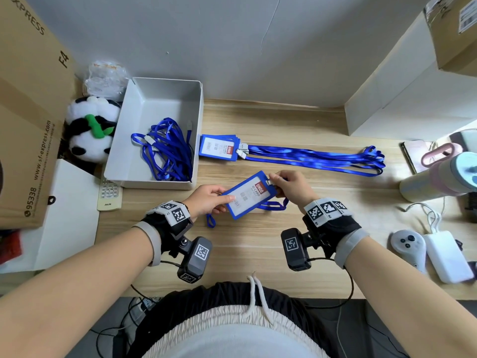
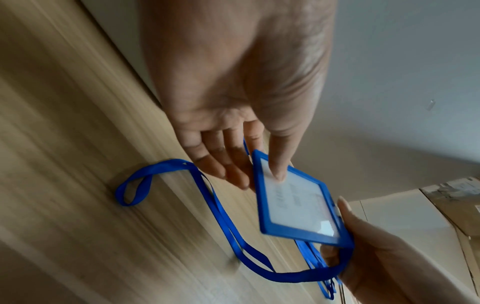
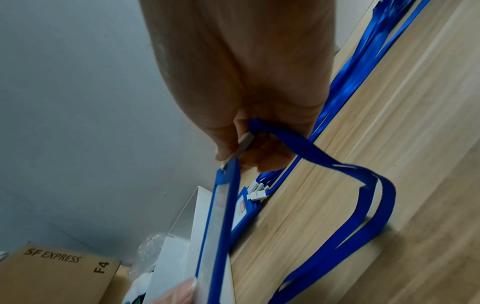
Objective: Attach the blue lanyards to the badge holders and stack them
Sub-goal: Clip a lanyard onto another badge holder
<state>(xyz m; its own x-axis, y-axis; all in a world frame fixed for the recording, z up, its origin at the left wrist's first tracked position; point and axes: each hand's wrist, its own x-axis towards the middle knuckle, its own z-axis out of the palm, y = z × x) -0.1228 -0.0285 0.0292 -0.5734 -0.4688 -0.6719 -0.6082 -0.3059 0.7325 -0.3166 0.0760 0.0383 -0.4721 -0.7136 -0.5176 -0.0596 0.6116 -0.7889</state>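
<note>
Head view shows the person holding one blue ID badge holder (image 1: 247, 194) up off the worktop (image 1: 322, 197), tilted so its slotted top corner faces the right hand (image 1: 291, 187). The left hand (image 1: 207, 202) pinches the opposite lower corner, thumb on the clear window and fingers behind, which I take as a brace so the holder does not twist while the other end is worked. The right hand is closed on the white plastic clip (image 3: 244, 146) of a blue lanyard (image 3: 358, 197), thumb and forefinger pressing it at the holder's top edge; whether the clip has snapped through the slot is hidden by the fingers. The lanyard's strap loops down under the holder and trails slack on the wood, its far loop (image 1: 211, 220) lying beside the left wrist, so nothing pulls on the clip.

Behind them, just beside the white box (image 1: 134, 161), lies the finished stack (image 1: 219, 148) of badge holders, clips all pointing right and straps (image 1: 317, 157) laid out straight and parallel, presumably to stop them tangling. Loose lanyards (image 1: 167, 148) wait in a heap inside the box, within easy reach of the left hand. Judging by that heap, several rounds remain.
</note>
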